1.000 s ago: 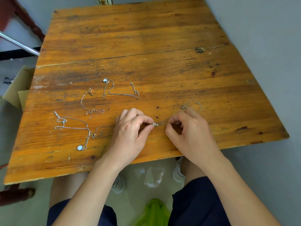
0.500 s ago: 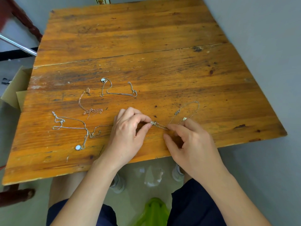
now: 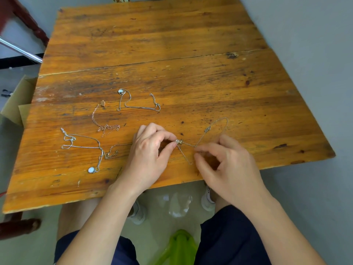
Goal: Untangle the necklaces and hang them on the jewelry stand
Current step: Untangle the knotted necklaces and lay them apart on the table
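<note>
A thin gold necklace lies near the front edge of the wooden table. My left hand pinches its small pendant end between thumb and index finger. My right hand has thumb and index fingertip closed on the chain just right of that. A loop of chain hangs between the hands and another loop runs off to the right. Left of my hands lie a silver necklace with an oval white pendant, a rose-gold necklace, a silver necklace with a pale pendant and a short gold chain. No jewelry stand is in view.
A cardboard box sits off the table's left side, with a metal rod and dark red wooden furniture beyond it. A green plastic stool shows between my knees. A grey wall runs along the table's right side.
My right hand has slid back and down along the gold chain, away from my left hand. The chain has spread out, and its loop now shows on the right.
</note>
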`<state>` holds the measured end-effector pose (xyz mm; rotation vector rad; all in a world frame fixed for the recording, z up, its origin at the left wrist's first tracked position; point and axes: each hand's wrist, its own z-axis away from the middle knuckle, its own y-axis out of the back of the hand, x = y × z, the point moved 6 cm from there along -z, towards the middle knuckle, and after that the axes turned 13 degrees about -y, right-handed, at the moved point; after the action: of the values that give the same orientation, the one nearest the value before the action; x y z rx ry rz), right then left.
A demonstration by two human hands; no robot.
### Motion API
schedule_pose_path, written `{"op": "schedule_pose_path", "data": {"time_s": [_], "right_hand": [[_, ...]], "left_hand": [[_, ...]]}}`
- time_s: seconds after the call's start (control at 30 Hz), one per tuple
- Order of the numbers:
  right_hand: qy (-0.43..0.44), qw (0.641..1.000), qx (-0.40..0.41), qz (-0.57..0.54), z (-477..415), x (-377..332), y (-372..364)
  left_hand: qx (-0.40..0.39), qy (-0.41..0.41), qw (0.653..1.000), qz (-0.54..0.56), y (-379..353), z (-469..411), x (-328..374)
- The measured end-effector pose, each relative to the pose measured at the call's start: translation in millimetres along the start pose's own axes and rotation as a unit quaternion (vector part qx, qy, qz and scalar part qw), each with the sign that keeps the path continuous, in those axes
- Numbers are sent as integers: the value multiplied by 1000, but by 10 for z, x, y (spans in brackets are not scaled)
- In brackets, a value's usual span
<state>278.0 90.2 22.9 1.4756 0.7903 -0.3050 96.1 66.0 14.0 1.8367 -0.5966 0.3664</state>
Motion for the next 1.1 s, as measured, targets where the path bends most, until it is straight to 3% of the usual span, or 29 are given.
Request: {"op": "schedule_pose_path", "data": {"time_s": [0.23,0.37,0.5,1.1], "right_hand": [[-20,997,39,59,-281,114,21],[10,997,53,60,-318,54,40],[84,996,-10,31,-300,-66,-43],[202,966,-142,83,-568,-159,-154]], "left_hand": [[-1,4,1000,-8,5,-6,-18],[3,10,1000,-7,20,-15,-37],[6,14,1000,-6,19,-15,-47],[-31,75,997,-9,-9,-101,-41]]}}
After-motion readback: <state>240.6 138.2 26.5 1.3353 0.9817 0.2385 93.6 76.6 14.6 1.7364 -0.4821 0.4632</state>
